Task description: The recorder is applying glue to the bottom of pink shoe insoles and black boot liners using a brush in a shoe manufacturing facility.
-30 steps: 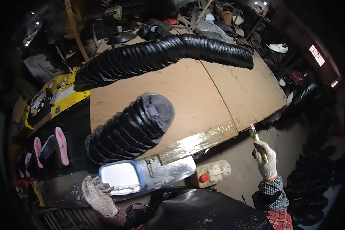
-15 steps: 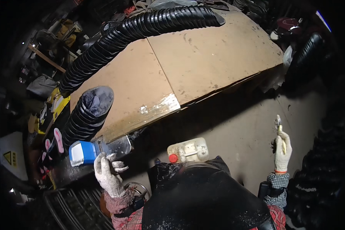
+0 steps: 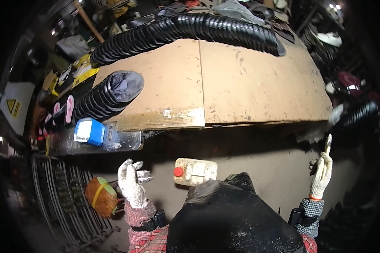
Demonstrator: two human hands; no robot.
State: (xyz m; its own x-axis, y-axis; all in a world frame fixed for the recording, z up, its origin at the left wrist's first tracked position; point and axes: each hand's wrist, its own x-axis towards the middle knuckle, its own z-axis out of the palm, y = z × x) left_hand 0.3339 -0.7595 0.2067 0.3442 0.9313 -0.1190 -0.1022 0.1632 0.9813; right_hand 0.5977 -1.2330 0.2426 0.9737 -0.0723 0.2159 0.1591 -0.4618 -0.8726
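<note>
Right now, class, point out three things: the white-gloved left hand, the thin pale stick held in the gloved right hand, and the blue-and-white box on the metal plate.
Left hand (image 3: 131, 184): head view, back of glove.
Pale stick (image 3: 327, 143): head view, upper end.
Blue-and-white box (image 3: 89, 131): head view, top face.

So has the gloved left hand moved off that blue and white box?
Yes. The left hand has come down off the blue and white box, which stays on the metal plate, and now hangs open below it.

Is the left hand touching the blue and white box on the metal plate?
Apart. The head view shows the left hand open, with dark floor between it and the box.
</note>
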